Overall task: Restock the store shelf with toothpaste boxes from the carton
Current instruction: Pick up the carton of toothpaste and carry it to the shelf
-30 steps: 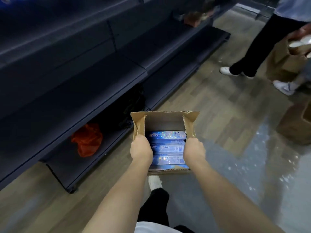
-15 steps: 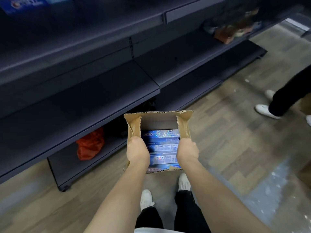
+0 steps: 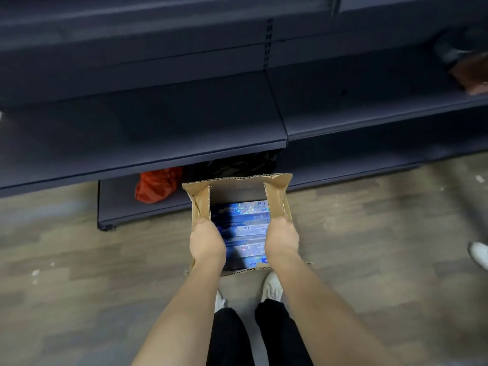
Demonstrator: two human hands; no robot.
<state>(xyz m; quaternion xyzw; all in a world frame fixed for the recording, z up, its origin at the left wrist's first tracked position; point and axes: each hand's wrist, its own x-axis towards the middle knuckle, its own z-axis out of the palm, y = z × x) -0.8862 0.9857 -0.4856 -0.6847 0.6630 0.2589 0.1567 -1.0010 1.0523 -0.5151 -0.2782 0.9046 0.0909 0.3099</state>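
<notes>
Fingers of both the left hand (image 3: 207, 244) and right hand (image 3: 281, 240) curl over the carton's (image 3: 237, 187) side walls, fingertips hidden. It hangs low before the dark shelf (image 3: 148, 143), toothpaste boxes (image 3: 241, 228) stacked inside. Probably light, stiff, slick: take each box by its long edges.

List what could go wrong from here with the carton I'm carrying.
1. Left hand and right hand grip only the carton by its side walls and flaps; the cardboard may buckle and spill the toothpaste boxes.
2. The orange bag on the bottom shelf lies close beside the carton and may crowd that shelf.
</notes>
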